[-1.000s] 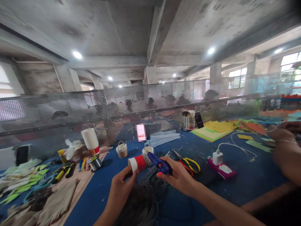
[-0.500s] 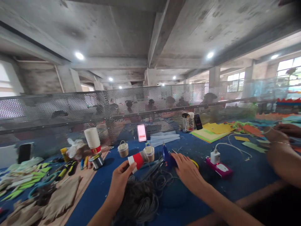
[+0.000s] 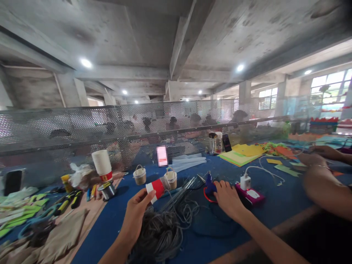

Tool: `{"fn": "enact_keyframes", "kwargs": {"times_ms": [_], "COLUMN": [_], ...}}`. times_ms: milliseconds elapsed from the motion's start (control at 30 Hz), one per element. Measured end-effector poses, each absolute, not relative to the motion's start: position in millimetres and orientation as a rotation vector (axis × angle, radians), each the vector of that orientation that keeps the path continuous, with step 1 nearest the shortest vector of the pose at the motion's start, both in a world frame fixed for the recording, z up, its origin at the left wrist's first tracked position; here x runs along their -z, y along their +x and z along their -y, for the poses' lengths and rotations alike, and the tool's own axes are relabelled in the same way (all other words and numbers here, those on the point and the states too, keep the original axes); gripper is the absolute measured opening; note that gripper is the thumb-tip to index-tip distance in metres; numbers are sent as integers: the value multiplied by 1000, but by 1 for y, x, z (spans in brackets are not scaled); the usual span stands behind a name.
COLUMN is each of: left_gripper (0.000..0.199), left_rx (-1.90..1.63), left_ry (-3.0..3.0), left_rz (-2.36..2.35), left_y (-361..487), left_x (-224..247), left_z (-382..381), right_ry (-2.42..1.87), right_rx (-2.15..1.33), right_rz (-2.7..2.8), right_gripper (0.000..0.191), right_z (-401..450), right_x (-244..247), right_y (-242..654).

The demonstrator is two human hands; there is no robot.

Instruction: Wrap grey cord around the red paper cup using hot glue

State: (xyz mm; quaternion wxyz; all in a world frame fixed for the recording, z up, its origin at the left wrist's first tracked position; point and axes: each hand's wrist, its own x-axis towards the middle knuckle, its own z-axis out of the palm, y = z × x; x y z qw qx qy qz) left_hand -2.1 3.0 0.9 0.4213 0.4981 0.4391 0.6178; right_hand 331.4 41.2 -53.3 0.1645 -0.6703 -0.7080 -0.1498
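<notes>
In my left hand [image 3: 139,205] is a red and white paper cup [image 3: 155,190], tilted sideways, its far end wrapped in grey cord [image 3: 167,182]. A strand runs from it toward the tangled grey cord pile [image 3: 162,231] below. My right hand [image 3: 228,200] is closed around a blue hot glue gun [image 3: 210,186], whose nozzle points up; the handle is mostly hidden by the fingers. A red curved edge [image 3: 206,197] shows beside the gun. Clear thin sticks [image 3: 185,189] lie between my hands. Two small cord-covered buckets with handles, a left one [image 3: 139,175] and a right one [image 3: 171,179], stand behind the cup.
Stacked paper cups [image 3: 101,165] stand on a wire spool [image 3: 107,190] at left, near cutters [image 3: 67,201] and gloves [image 3: 64,231]. A purple power strip [image 3: 251,195] with a charger lies right. Another person's arm [image 3: 319,179] rests farther right. A perforated screen [image 3: 132,139] runs behind.
My right hand has moved right with the glue gun, nearer the power strip. My left hand still holds the cup in about the same place. The view has shifted slightly right.
</notes>
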Motion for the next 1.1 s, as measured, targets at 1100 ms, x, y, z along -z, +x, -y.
{"fn": "enact_keyframes", "kwargs": {"times_ms": [1100], "left_gripper": [41], "left_rx": [-1450], "left_ry": [1285], "left_rz": [-1099], "left_y": [2], "left_x": [-8], "left_z": [2], "right_ry": [-835], "right_rx": [-445], "right_rz": [1947], "right_gripper": [12], "right_z": [-36], "right_x": [-34], "right_y": [215]}}
